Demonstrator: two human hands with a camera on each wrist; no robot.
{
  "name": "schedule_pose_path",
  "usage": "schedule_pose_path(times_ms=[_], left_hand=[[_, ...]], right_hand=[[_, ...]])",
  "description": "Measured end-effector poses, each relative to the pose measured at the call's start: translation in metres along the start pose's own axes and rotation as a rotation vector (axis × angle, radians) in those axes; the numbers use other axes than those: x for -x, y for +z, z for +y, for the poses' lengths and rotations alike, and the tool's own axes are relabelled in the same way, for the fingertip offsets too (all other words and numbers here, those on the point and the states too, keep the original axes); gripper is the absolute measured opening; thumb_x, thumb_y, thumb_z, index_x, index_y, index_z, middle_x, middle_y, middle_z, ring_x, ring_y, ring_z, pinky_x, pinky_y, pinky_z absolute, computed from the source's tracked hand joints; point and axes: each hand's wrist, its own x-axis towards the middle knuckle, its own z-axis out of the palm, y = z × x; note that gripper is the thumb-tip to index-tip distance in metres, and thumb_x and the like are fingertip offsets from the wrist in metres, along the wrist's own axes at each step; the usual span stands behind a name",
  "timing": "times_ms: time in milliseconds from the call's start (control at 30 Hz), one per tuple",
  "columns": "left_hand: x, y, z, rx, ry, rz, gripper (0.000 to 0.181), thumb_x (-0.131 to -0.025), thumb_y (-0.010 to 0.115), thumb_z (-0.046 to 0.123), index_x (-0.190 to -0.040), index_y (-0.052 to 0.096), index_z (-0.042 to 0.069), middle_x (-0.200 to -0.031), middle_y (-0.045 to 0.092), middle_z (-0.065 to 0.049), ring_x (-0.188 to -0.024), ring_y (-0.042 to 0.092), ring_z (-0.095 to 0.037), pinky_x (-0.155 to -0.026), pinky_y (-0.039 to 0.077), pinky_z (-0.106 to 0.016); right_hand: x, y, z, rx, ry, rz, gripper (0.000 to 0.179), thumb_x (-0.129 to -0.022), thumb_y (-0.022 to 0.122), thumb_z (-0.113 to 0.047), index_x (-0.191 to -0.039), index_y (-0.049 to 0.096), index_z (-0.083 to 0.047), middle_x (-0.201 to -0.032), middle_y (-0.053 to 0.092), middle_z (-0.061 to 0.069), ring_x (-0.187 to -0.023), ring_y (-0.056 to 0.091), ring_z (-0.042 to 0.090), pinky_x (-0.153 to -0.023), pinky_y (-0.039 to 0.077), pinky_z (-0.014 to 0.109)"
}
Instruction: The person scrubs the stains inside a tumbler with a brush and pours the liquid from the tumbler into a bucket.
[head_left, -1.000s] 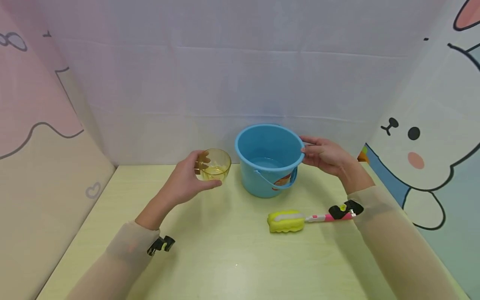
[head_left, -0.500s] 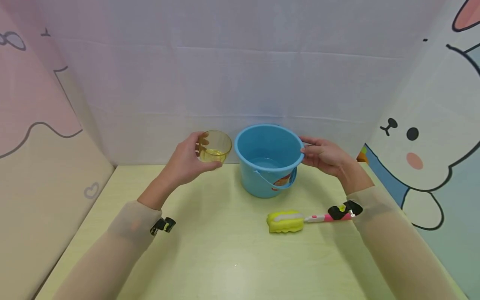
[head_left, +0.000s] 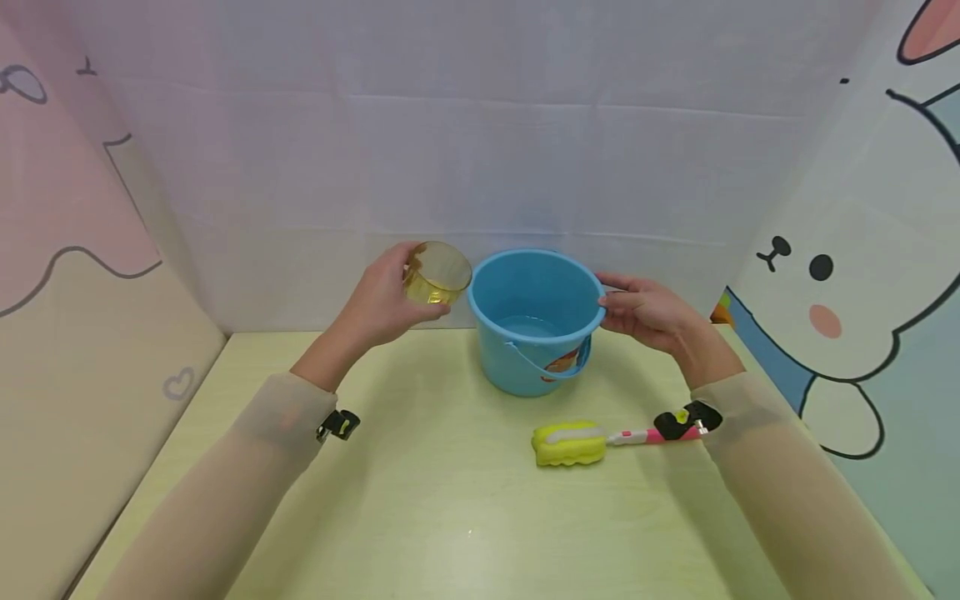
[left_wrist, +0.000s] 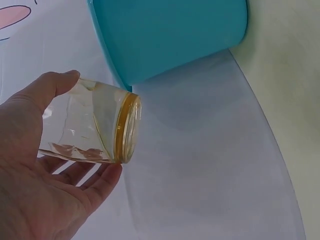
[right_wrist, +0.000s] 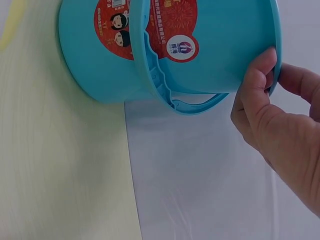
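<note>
A pale cloth (head_left: 450,158) hangs across the back, with cartoon-printed panels on both sides, a rabbit-like face on the right one (head_left: 885,308). Below it spreads the light wooden table (head_left: 420,508). Two arms in beige sleeves (head_left: 795,492) reach forward over it from the near edge.

The blue bucket (head_left: 510,358) stands upright toward the back of the table, right of centre, its mouth facing up and its carrying handle hanging down against the near side. Nearer the person, in front of the bucket, lies a brush (head_left: 567,446) with a yellow sponge head and a pink and white stick; the right sleeve's gear covers part of the stick in the head view.

The right hand (head_left: 645,312) holds the bucket's rim at its right edge, thumb and fingers closed on it. The left hand (head_left: 382,300) is curved around a glass cup (head_left: 438,273), thumb on one side and fingers on the other.

The yellowish cup is raised off the table just left of the bucket's rim, leaning a little; whether the two touch cannot be told.

A red label (right_wrist: 112,22) sits on the bucket's wall, and small black mounts (head_left: 337,425) are fixed at both cuffs.
</note>
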Motion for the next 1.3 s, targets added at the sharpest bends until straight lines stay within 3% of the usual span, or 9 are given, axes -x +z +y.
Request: schedule_pose_path(times_ms=[600, 1033, 1300], left_hand=[[-0.028, 0.008, 0.013, -0.094, 0.073, 0.000, 0.091, -0.080, 0.093, 0.023, -0.155, 0.045, 0.004, -0.141, 0.055, -0.014, -0.126, 0.051, -0.032, -0.100, 0.053, -0.050], [-0.036, 0.012, 0.021, -0.291, 0.099, -0.004, 0.093, -0.079, 0.091, 0.023, -0.158, 0.045, 0.011, -0.144, 0.052, -0.019, -0.131, 0.046, -0.039, -0.101, 0.050, -0.053], [-0.036, 0.015, 0.022, -0.339, 0.128, 0.016, 0.092, -0.080, 0.092, 0.019, -0.159, 0.045, 0.014, -0.143, 0.051, -0.018, -0.130, 0.044, -0.040, -0.104, 0.046, -0.057]], right_hand=[[0.003, 0.000, 0.000, -0.020, 0.007, 0.012, 0.066, -0.111, 0.054, -0.003, -0.168, 0.022, -0.001, -0.125, 0.071, 0.012, -0.097, 0.074, 0.019, -0.090, 0.061, 0.031], [0.001, 0.004, 0.001, 0.006, 0.009, 0.030, 0.064, -0.111, 0.052, -0.002, -0.168, 0.023, -0.002, -0.127, 0.070, 0.012, -0.094, 0.073, 0.017, -0.090, 0.061, 0.031], [0.002, 0.005, 0.002, 0.023, 0.011, 0.042, 0.064, -0.111, 0.053, -0.003, -0.168, 0.025, -0.003, -0.129, 0.068, 0.013, -0.097, 0.073, 0.019, -0.092, 0.060, 0.032]])
